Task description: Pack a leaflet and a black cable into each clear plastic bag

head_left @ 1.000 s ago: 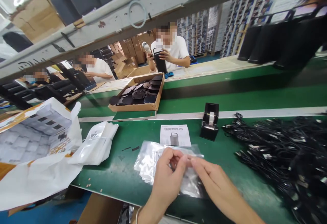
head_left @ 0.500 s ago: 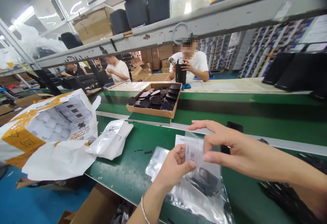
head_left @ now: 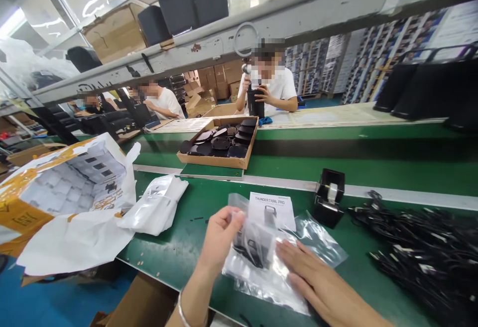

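Note:
My left hand [head_left: 221,232] pinches the upper left edge of a clear plastic bag [head_left: 257,235] between thumb and fingers. Inside it something dark, perhaps a coiled black cable, shows blurred through the film. Pressed flat, my right hand [head_left: 311,273] rests with fingers stretched on the right part of the plastic. More clear bags [head_left: 274,292] lie beneath on the green bench. Just behind them is a white printed leaflet [head_left: 276,206] reading "THUNDERTRAIL PRO", partly covered by the film.
A black tape dispenser [head_left: 329,197] and a heap of black cables [head_left: 418,252] lie to the right. At left are a stack of plastic bags [head_left: 159,207] and an open white-and-orange sack [head_left: 22,217]. A carton of black plates [head_left: 214,160] stands ahead; a co-worker [head_left: 286,88] sits beyond.
My right hand has let go of the bag's top and come down flat onto the plastic. My left hand has moved left with the bag edge, uncovering more of the leaflet.

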Motion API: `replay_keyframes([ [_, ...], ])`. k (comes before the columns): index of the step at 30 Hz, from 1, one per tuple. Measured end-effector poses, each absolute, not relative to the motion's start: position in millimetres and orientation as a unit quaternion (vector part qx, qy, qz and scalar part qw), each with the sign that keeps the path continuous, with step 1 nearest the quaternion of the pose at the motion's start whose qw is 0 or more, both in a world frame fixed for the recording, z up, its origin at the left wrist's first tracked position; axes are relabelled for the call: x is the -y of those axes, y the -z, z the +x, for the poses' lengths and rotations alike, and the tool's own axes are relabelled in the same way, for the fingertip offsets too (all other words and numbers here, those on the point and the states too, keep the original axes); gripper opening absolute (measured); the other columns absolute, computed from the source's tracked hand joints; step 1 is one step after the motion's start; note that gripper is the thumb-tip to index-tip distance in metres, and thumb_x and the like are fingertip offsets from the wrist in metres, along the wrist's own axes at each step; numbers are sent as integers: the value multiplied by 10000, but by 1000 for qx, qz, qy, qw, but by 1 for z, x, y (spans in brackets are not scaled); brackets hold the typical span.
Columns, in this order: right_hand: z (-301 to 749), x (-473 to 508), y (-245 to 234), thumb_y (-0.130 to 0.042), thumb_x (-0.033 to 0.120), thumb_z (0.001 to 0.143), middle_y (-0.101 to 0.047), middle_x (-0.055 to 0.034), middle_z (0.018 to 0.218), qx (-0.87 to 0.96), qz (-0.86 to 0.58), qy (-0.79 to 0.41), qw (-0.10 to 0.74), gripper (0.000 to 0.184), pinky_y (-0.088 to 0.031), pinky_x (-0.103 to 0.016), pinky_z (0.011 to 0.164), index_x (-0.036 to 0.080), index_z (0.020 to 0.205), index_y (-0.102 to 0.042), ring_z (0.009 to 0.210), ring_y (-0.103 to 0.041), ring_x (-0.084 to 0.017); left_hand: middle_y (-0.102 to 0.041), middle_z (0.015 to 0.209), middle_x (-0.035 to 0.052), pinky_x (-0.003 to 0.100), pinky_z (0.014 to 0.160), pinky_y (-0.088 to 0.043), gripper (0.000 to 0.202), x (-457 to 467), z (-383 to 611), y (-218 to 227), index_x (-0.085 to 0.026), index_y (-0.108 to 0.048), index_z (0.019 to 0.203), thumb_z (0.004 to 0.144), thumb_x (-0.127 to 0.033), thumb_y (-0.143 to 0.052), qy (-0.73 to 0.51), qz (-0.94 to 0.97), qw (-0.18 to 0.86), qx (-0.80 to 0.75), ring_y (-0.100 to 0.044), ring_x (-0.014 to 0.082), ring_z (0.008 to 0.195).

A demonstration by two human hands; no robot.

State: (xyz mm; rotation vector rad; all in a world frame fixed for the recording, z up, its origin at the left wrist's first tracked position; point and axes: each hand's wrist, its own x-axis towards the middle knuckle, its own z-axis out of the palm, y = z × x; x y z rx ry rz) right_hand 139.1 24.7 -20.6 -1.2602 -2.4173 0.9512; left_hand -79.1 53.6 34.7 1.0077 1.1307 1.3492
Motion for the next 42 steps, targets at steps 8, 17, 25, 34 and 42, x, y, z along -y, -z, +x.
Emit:
replay_keyframes([
  [8,123,-22,18,-462,500,850,-529,-95,1355,595,-551,-420,407,552,-400,-418,1010,219,1325,-496,1224,-493,-259,-638,674,-13,202,586,-434,259,-48,-50,-38,-170,-621,767,763,-422,-679,-593,386,537,-459,-551,105,592],
  [17,157,-41,-35,-511,575,796,-711,-44,766,574,-541,-424,445,408,-519,-281,652,219,770,-707,732,-647,-214,-715,787,53,272,727,-451,370,-46,-32,-28,-167,-718,811,884,-453,-496,-527,522,478,-471,-617,189,776],
  [25,153,-42,-30,-541,500,818,-733,-41,874,613,-549,-397,408,344,-507,-324,773,238,906,-746,815,-654,-240,-733,728,40,264,665,-478,120,-49,-45,-24,-187,-740,731,739,-298,-696,-506,525,476,-492,-634,189,706],
  [34,163,-48,-31,-539,275,807,-743,-24,911,703,-470,-350,404,224,-540,-342,788,288,824,-761,855,-678,-230,-717,1012,86,372,887,-437,412,-49,-58,-31,-215,-657,1043,813,-543,-561,-533,466,597,-377,-632,257,969],
  [42,170,-46,-23,-488,252,821,-727,-21,988,726,-467,-307,400,260,-530,-374,809,293,877,-738,907,-669,-238,-630,705,25,269,653,-419,303,-53,-42,-31,-165,-661,746,700,-461,-714,-400,559,514,-513,-573,188,707],
])
